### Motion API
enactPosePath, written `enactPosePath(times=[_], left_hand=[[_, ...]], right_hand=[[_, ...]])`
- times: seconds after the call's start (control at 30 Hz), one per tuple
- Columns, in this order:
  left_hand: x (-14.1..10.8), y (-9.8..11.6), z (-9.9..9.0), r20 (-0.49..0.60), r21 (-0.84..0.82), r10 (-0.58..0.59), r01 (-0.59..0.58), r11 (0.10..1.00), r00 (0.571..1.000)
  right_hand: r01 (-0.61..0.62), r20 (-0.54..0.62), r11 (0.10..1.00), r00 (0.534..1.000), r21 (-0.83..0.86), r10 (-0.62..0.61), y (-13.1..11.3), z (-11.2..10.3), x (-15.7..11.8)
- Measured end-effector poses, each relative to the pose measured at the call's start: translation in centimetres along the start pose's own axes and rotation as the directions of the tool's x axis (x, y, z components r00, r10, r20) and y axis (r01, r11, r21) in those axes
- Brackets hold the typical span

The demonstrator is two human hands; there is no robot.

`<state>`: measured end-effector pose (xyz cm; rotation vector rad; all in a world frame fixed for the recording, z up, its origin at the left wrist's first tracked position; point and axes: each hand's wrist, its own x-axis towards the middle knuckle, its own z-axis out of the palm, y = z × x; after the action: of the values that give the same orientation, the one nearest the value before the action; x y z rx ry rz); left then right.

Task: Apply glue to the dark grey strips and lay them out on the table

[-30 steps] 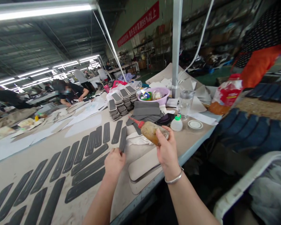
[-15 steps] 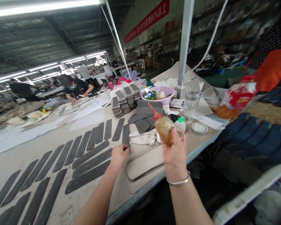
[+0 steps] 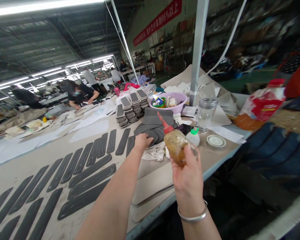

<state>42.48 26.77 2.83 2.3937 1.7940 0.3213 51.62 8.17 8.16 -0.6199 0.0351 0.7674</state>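
Note:
My right hand [image 3: 187,170] is wrapped round a glue bottle [image 3: 177,145] with a red nozzle that tilts up to the left. My left hand [image 3: 143,142] reaches to the loose pile of dark grey pieces [image 3: 153,130], its fingers bent at the pile's left edge; whether they pinch a piece is too small to tell. Many dark, glossy strips [image 3: 92,181] lie in slanting rows across the table at the left. A crumpled white cloth [image 3: 153,152] lies below the pile.
Stacked grey pieces [image 3: 130,108] and a purple basin [image 3: 175,102] stand behind the pile. A clear jar [image 3: 206,115], a green-capped bottle [image 3: 193,136], a round lid [image 3: 216,141] and a metal post [image 3: 198,50] are at the right. A person [image 3: 81,93] bends over the table further back.
My left hand has left the strip at the row's end and moved up and right to the grey pile. My right hand still holds the bottle, slightly lower.

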Motion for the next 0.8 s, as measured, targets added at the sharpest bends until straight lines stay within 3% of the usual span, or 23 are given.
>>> enactPosePath(times=[0.17, 0.43, 0.67, 0.8], left_hand=[[1.4, 0.4, 0.8, 0.157, 0.032, 0.110, -0.116, 0.993, 0.981], [1.3, -0.7, 0.3, 0.245, -0.017, 0.156, -0.157, 0.987, 0.957], [0.4, -0.2, -0.1, 0.086, -0.100, 0.075, -0.066, 0.993, 0.994], [-0.9, -0.2, -2.0, -0.051, -0.169, 0.026, -0.035, 0.985, 0.998]], right_hand=[[-0.043, 0.012, 0.999, 0.999, -0.022, 0.043, 0.4, 0.2, 0.0], [-0.081, 0.045, 0.996, 0.996, -0.034, 0.083, 1.0, 0.2, -0.6], [-0.058, 0.008, 0.997, 0.998, -0.050, 0.059, 0.7, 0.1, -0.3], [-0.043, 0.016, 0.997, 0.999, -0.072, 0.044, 0.8, 0.2, -0.4]])
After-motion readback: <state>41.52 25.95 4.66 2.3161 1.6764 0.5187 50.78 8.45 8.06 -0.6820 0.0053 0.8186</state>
